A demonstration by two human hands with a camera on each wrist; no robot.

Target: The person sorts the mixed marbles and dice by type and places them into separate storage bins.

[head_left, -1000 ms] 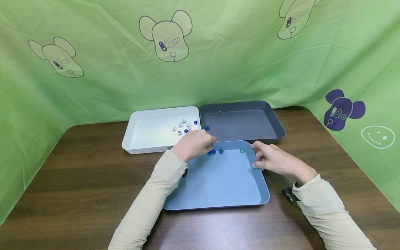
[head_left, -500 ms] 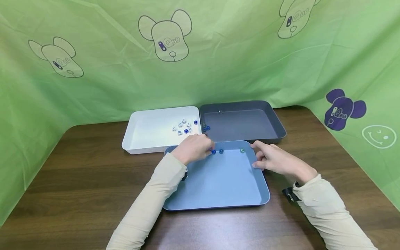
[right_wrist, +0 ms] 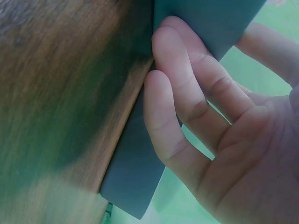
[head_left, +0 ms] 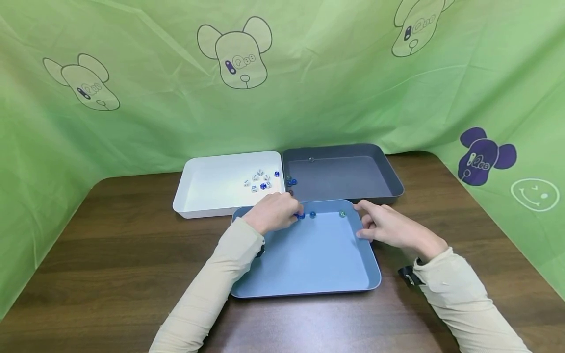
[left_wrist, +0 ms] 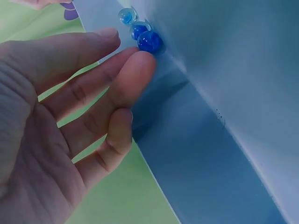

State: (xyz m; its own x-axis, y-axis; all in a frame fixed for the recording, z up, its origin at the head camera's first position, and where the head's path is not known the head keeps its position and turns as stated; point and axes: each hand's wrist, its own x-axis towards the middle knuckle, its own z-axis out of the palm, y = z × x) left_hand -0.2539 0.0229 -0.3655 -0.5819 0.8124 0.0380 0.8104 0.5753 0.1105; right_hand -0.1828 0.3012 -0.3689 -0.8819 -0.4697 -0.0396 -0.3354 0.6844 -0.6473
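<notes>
My left hand (head_left: 274,213) reaches over the far edge of the blue tray (head_left: 318,260), fingers bent. In the left wrist view its fingertips are right at a blue marble (left_wrist: 149,42), with none visible between them. Two more marbles line up behind it, a blue one (left_wrist: 138,31) and a lighter one (left_wrist: 126,16). A greenish marble (head_left: 342,214) lies near the tray's far right corner. My right hand (head_left: 393,225) grips the tray's right rim, thumb over the inside and fingers against the outer wall (right_wrist: 133,168).
Behind the blue tray stands a white tray (head_left: 212,184) with several white and blue dice (head_left: 260,179). Right of it, a dark grey tray (head_left: 344,171) holds several marbles (head_left: 292,182). A green cloth (head_left: 331,98) hangs behind the wooden table (head_left: 132,255).
My left hand has drawn slightly lower, and its fingers have come down to the blue marbles. The right hand keeps its grip on the tray rim.
</notes>
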